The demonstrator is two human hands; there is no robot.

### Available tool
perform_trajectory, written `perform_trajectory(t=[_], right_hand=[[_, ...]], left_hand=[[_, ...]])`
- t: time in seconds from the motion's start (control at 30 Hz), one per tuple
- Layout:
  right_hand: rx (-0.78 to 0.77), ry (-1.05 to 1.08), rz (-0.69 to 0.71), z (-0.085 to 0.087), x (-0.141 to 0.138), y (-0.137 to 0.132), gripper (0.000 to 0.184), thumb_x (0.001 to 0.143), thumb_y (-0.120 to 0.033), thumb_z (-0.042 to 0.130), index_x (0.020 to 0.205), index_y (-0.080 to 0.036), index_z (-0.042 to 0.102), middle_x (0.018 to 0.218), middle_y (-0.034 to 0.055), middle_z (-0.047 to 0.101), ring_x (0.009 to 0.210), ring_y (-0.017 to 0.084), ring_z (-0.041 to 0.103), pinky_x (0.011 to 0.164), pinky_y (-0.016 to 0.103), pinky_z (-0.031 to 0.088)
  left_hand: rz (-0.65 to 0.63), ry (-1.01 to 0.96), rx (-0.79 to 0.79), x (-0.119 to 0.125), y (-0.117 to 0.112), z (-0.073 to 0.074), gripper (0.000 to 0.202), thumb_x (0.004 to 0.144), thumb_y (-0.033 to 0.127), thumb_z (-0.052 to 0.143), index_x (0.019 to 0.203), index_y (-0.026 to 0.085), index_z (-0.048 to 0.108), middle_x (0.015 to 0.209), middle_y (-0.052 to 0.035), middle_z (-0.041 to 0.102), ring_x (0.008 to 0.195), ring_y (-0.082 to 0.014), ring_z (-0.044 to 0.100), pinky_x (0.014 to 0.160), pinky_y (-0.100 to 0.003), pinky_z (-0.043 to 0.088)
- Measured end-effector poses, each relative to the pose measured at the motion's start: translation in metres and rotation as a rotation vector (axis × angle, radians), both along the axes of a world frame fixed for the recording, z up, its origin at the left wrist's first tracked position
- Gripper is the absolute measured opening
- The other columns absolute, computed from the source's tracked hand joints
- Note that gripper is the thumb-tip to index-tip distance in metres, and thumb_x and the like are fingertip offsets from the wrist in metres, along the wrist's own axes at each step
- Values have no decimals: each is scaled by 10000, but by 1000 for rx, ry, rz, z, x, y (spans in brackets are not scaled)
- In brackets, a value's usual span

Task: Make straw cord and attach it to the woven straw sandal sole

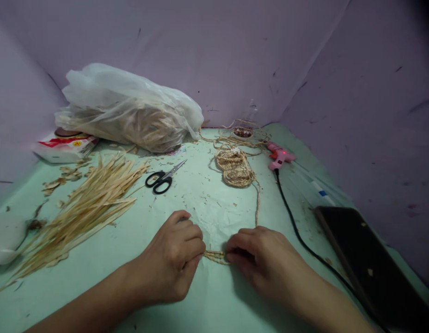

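Low in the middle of the table, a short stretch of straw-coloured twisted cord [216,255], lying in several strands, spans the gap between my two hands. My left hand [176,256] is closed, pinching the strands' left end between thumb and fingers. At their right end, my right hand [258,254] grips the same cord with bent fingers; its fingertips are partly hidden. From behind the right hand, a single cord [258,203] runs up to a coiled, woven piece of the same fibre [235,169] lying beyond my hands.
Black-handled scissors [162,180] and dry fibre strips [86,208] lie left. Behind them sits a plastic bag [131,106] beside a small box [65,147]. At right are a pink glue gun [280,156], its black cord [294,222] and a dark flat slab [367,259].
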State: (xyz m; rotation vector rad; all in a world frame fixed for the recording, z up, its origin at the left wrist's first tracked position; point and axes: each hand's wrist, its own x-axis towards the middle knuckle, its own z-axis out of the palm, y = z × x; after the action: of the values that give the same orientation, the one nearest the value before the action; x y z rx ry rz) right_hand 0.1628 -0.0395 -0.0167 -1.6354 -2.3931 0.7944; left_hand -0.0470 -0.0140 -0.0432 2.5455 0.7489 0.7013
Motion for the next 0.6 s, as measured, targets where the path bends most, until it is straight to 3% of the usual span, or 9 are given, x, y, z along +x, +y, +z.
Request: perform_trajectory(t=[0.4,0.6], right_hand=[[-7,10,20,-1,-4,0,164,792,-136,513,798,-229,647,756,-7,651,689,134,550,634,254,337],[4,-3,21,2,-2,1,54,752,-241,623,798,-230,649,721,-17,642,654,133,519,604,256,312]], left_hand=[[1,12,11,-1,0,-1,152,771,80,465,734,161,588,683,-15,535,650,-129,480,905,-423,351],[-4,1,41,0,1,-1,156,780,90,457,740,161,590,678,-20,541,645,-133,484,887,-426,364]])
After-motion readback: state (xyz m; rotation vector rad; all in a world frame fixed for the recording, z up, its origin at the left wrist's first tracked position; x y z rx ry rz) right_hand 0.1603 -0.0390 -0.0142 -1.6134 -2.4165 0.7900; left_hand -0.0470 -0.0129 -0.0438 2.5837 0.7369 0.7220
